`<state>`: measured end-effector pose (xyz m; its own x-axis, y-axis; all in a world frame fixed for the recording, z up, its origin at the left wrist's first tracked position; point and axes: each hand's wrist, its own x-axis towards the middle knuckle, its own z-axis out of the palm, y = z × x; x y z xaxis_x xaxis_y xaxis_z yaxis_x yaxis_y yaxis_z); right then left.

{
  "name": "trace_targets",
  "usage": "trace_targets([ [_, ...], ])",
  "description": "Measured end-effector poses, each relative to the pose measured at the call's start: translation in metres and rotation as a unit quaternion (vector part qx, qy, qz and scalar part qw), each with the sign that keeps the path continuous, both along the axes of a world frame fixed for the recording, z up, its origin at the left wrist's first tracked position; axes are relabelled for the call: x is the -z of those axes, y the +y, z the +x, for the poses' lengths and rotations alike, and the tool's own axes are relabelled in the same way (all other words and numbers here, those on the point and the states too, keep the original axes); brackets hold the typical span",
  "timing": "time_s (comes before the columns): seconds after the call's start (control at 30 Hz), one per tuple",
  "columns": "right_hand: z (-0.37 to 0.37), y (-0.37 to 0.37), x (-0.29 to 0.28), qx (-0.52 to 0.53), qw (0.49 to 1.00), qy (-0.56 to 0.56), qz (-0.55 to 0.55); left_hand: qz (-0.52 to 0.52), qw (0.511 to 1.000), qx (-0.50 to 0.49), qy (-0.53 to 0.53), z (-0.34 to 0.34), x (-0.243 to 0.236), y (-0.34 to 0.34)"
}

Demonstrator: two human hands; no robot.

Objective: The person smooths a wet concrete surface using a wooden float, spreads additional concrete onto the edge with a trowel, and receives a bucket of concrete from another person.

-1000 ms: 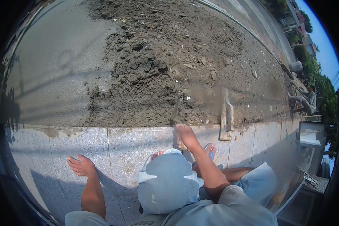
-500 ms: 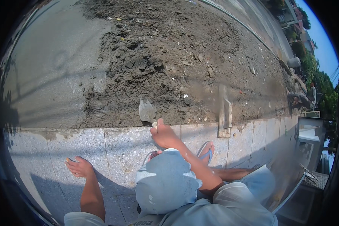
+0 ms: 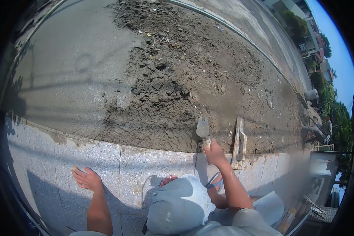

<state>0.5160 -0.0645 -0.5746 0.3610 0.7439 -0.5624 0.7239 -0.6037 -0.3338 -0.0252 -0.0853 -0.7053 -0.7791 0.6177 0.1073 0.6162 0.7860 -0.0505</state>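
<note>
In my right hand (image 3: 215, 153) is the pale handle of a trowel, fingers wrapped round it. The trowel's grey blade (image 3: 203, 126) points away from me, over the edge of the rough mortar and soil; I cannot tell whether it touches. My left hand (image 3: 87, 179) is at the left above the speckled tiles (image 3: 94, 159), fingers stretched out. A small yellowish spot shows at one fingertip, too small to name. Wet, lumpy mortar (image 3: 153, 98) lies beyond the tile edge. Right of the trowel, a wooden float (image 3: 238, 143) rests across the border of the tiles and soil.
Smooth grey concrete (image 3: 67, 74) spreads at the far left, striped with shadows. Brown soil with stones (image 3: 232, 86) fills the middle. A long curb (image 3: 240, 35) bounds it at the back. Another person (image 3: 326, 129) is low down at the far right, near a grey bucket (image 3: 311, 94).
My right hand has carried the trowel to the right, from the mortar's edge toward the wooden float. The view has shifted a little. My left hand stays over the tiles.
</note>
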Motion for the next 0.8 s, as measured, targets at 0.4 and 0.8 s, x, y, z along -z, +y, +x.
trace_targets([
  [0.4, -0.126, 0.214, 0.035, 0.091, 0.960, 0.264, -0.035, -0.011, 1.000, -0.015, -0.020, 0.001, -0.005, 0.003],
  [0.8, -0.092, 0.197, 0.027, -0.440, 0.864, -0.216, 0.116, 0.000, 1.000, -0.017, -0.022, 0.000, -0.006, 0.005],
])
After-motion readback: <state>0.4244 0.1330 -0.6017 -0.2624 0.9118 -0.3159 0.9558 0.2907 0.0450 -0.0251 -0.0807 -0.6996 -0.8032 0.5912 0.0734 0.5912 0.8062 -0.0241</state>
